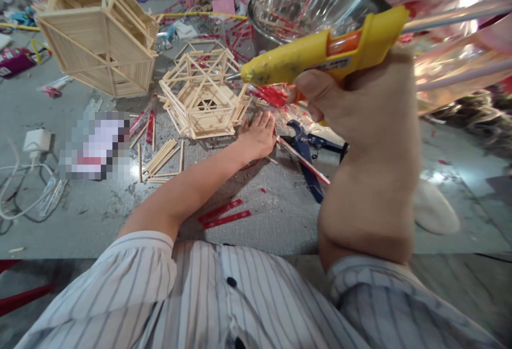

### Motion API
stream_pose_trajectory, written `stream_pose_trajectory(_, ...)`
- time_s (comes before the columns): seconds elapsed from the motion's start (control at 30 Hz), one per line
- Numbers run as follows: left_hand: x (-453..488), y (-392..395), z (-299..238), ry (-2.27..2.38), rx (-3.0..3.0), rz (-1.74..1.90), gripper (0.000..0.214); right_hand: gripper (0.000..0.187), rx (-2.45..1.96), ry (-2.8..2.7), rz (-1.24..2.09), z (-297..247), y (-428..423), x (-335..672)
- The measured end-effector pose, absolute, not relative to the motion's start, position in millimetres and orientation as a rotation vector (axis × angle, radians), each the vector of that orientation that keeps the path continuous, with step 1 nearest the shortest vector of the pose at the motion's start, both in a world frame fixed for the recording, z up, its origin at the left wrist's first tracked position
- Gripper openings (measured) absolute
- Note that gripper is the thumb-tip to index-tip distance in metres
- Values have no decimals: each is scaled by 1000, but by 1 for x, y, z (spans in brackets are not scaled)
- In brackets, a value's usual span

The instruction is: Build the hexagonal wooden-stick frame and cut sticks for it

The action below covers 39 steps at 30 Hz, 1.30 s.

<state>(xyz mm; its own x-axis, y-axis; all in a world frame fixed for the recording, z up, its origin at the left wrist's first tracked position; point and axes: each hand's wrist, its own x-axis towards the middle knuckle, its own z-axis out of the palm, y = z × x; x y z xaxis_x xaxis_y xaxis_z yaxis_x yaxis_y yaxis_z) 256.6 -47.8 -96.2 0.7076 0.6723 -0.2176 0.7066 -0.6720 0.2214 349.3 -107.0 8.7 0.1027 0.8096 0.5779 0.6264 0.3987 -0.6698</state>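
In my right hand (332, 90) is a yellow hot glue gun (288, 58), raised above the table, its metal nozzle pointing left toward a framework of thin wooden sticks (200, 93). A clear glue stick (460, 18) sticks out of the gun's back end. My left hand (258, 133) lies palm down by the framework's lower right side, fingers stretched out over the table. Whether anything is under the palm cannot be seen. Close to its fingers are red plastic wrappers (270, 94) and dark blue cutting pliers (306, 157).
A larger wooden-stick structure (100, 45) stands at the back left. Loose sticks (162, 157) lie left of my forearm, near a blurred-out phone (100, 149). A metal bowl (264, 13) is at the back. Red strips (226, 213) lie in front; a white charger (37, 141) sits far left.
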Motion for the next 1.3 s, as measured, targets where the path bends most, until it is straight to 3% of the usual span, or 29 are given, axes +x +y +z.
stream_pose_trajectory(0.47,205,-74,-80,1033,2671,-366,62,47,-1242,-1586,269,7,-106,348)
stream_pose_trajectory(0.6,179,-85,-68,808,2893,-283,46,48,-1244,-1604,256,8,-107,348)
stream_pose_trajectory(0.83,160,-82,-49,956,2838,-267,29,50,-1252,-1527,275,15,-109,342)
stream_pose_trajectory(1.3,188,-65,-61,934,2845,-251,34,48,-1228,-1583,259,7,-106,346)
